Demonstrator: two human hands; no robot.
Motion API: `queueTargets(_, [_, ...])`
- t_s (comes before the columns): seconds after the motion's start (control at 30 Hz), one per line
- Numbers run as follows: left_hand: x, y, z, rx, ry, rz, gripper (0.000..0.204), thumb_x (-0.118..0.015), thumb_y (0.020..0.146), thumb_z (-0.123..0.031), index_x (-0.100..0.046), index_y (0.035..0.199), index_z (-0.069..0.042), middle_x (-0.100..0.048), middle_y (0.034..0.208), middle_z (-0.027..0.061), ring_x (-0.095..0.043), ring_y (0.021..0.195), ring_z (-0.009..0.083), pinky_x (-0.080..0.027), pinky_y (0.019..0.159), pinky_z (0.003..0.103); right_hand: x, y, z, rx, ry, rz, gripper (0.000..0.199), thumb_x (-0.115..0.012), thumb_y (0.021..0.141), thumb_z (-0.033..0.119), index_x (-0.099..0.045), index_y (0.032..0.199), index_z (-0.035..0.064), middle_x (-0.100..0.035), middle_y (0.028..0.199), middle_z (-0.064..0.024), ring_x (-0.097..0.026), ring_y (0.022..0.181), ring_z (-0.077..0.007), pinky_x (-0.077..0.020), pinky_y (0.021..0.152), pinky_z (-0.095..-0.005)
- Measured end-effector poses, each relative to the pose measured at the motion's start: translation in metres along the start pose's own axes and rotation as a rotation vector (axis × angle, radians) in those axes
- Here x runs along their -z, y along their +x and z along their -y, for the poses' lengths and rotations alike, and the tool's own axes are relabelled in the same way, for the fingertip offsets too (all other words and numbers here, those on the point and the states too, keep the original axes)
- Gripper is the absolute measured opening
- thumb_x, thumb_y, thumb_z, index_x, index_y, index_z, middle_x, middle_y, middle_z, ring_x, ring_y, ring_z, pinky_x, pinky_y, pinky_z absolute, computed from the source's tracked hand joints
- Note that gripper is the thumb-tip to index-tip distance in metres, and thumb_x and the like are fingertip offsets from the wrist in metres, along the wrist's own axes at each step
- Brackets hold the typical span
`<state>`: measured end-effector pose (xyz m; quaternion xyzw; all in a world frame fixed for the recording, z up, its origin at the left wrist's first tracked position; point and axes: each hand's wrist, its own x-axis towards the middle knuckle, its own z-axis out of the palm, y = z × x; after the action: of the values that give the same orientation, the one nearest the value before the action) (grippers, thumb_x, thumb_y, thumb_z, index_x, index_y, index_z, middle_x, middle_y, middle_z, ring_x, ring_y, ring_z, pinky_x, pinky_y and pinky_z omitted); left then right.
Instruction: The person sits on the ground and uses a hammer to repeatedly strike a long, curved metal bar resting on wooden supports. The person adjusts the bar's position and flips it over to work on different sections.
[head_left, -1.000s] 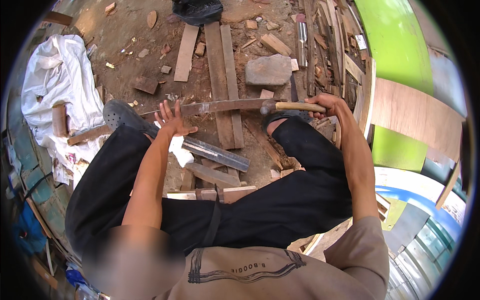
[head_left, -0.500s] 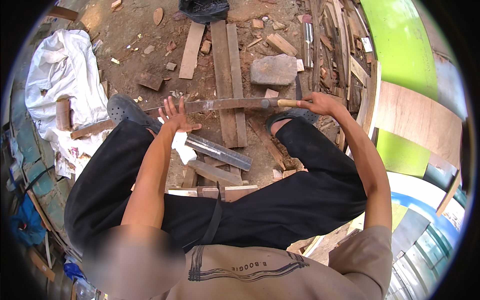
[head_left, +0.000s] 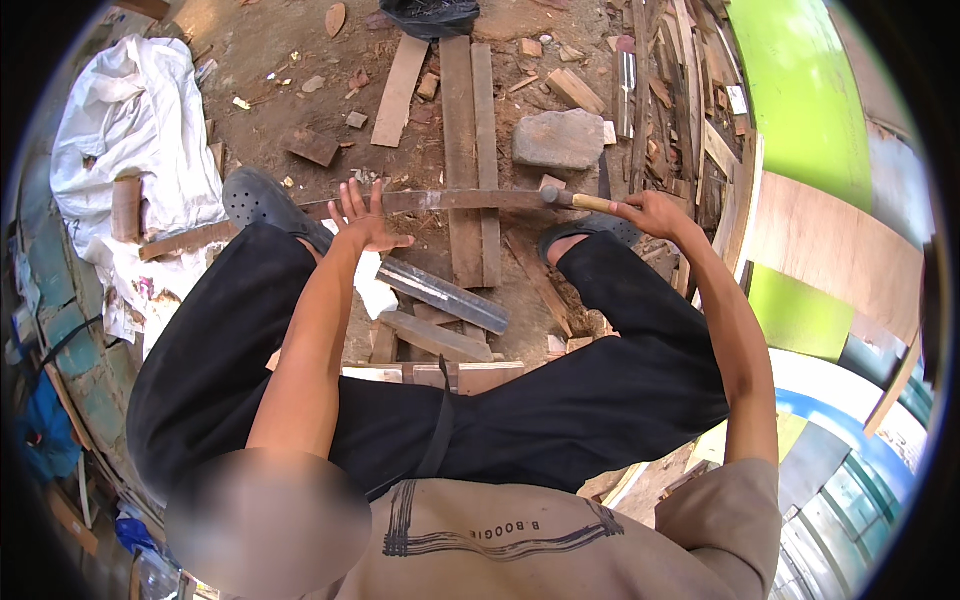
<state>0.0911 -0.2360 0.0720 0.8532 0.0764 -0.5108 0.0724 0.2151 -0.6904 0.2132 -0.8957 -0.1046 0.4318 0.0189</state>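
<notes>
My right hand (head_left: 657, 214) grips a hammer (head_left: 594, 203) by its pale wooden handle; its metal head is over or at the right end of a long, narrow brown strip (head_left: 500, 199). Whether the head touches the strip I cannot tell. My left hand (head_left: 367, 217) lies with spread fingers against the strip, close to my left shoe. The strip runs sideways across two boards (head_left: 461, 150) on the ground; whether it is wood or rusty metal is unclear. A grey metal-like bar (head_left: 447, 296) and a white piece (head_left: 374, 290) lie below my left hand.
A grey stone block (head_left: 558, 139) sits beyond the hammer. White cloth (head_left: 130, 140) covers ground at the left. Scrap wood (head_left: 690, 100) is heaped along the right, beside a bright green panel (head_left: 800, 80). A black bag (head_left: 432, 17) stands at the far side. Wood offcuts litter the dirt.
The hammer has tilted, its head shifting slightly right and away from me. My left hand stays spread at the strip. The whole view has shifted a little.
</notes>
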Motion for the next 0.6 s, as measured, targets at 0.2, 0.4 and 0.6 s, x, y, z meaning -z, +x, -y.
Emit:
queueTargets(0.2, [0.001, -0.004, 0.003, 0.009, 0.002, 0.02, 0.138, -0.065, 0.066, -0.08, 0.022, 0.151, -0.015, 0.033, 0.15, 0.0288, 0.042, 0.133, 0.0431, 0.018, 0.105, 0.066, 0.008, -0.014, 0.022, -0.067, -0.156, -0.009, 0.06, -0.052, 0.09, 0.062, -0.072, 0.109, 0.0087, -0.068, 0.08, -0.0226, -0.067, 0.082, -0.039, -0.0513, 0.078, -0.047])
queueTargets(0.4, [-0.002, 0.004, 0.004, -0.018, -0.013, -0.01, 0.141, -0.066, 0.063, -0.081, 0.022, 0.151, -0.013, 0.034, 0.149, 0.0301, 0.042, 0.132, 0.0439, 0.018, 0.104, 0.067, 0.003, -0.031, 0.039, -0.042, -0.202, 0.003, 0.054, -0.054, 0.09, 0.057, -0.072, 0.107, 0.0094, -0.069, 0.094, -0.024, -0.065, 0.094, -0.0411, -0.0511, 0.086, -0.048])
queueTargets(0.6, [-0.007, 0.009, 0.005, -0.019, -0.017, -0.043, 0.144, -0.066, 0.061, -0.082, 0.023, 0.15, -0.013, 0.034, 0.149, 0.0308, 0.041, 0.133, 0.0454, 0.016, 0.104, 0.067, -0.013, -0.015, 0.026, 0.084, -0.102, 0.001, 0.053, -0.057, 0.089, 0.056, -0.072, 0.109, 0.0085, -0.069, 0.093, -0.0233, -0.066, 0.09, -0.0405, -0.0513, 0.083, -0.0462])
